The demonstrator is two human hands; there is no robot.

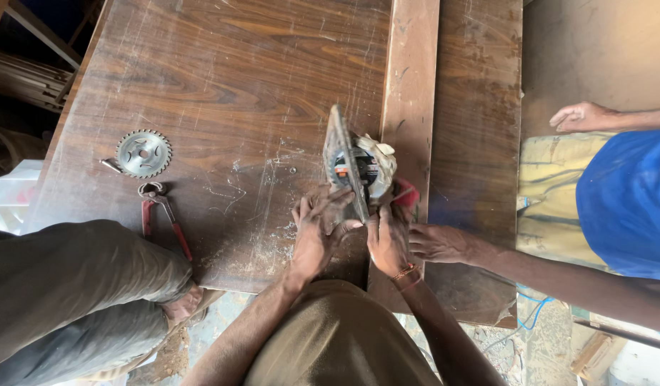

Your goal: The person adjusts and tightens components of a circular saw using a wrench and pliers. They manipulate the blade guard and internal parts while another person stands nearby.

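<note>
My left hand (317, 229) wrapped on the circular saw (358, 171) tipped on its side on the dark wooden board (230, 86), right hand (387, 239) gripping its base, probably closed tight, a co-worker's hand (437, 243) just beside mine, loose saw blade (143, 153) and red-handled pliers (162, 214) well left.

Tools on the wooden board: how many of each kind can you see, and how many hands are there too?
Power saw: 1, held by the left hand and right hand
Loose saw blade: 1
Red pliers: 1
Hands: 4, counting a co-worker's near hand and far hand
Total: 3 tools and 4 hands, 7 in all.
</note>
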